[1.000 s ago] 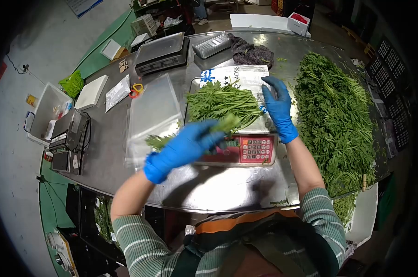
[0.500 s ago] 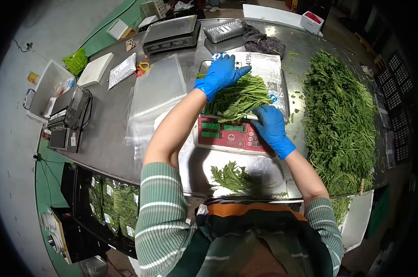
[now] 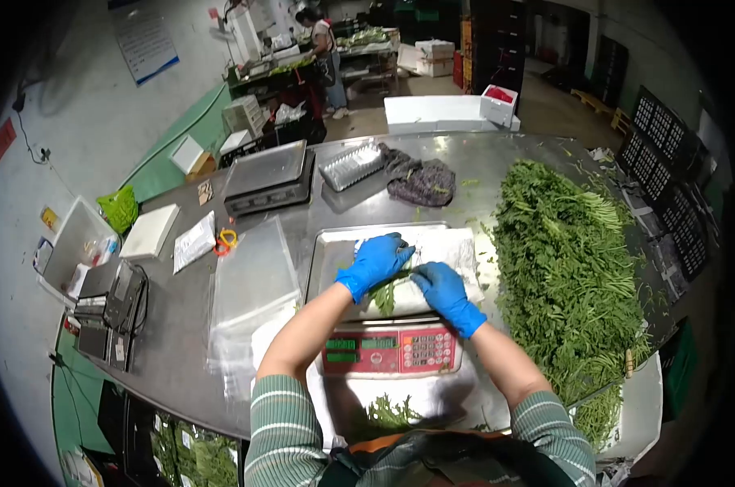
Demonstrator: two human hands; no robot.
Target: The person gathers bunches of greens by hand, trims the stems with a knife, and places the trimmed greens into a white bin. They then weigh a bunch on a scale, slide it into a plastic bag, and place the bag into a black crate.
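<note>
A white sheet (image 3: 459,245) lies over the metal tray of a red-and-white digital scale (image 3: 375,357). A few leafy green stems (image 3: 383,297) poke out from it between my hands; any others are covered. My left hand (image 3: 379,261), in a blue glove, is closed over the sheet on the left side, its fingers curled around the folded edge. My right hand (image 3: 448,296), also blue-gloved, is closed on the sheet just to the right, fingertips bent inward. The hands are close together above the scale's keypad.
A big pile of leafy greens (image 3: 566,280) lies to the right. Clear plastic bags (image 3: 254,284) are on the left, beside orange scissors (image 3: 225,242). Farther back stand a dark scale (image 3: 268,178), a clear tray (image 3: 351,166) and a dark cloth (image 3: 422,180). A co-worker (image 3: 323,61) stands far off.
The sheet has come over the bunch of greens, hiding most of it. My hands have drawn closer together. The camera view has tilted up, showing more of the room.
</note>
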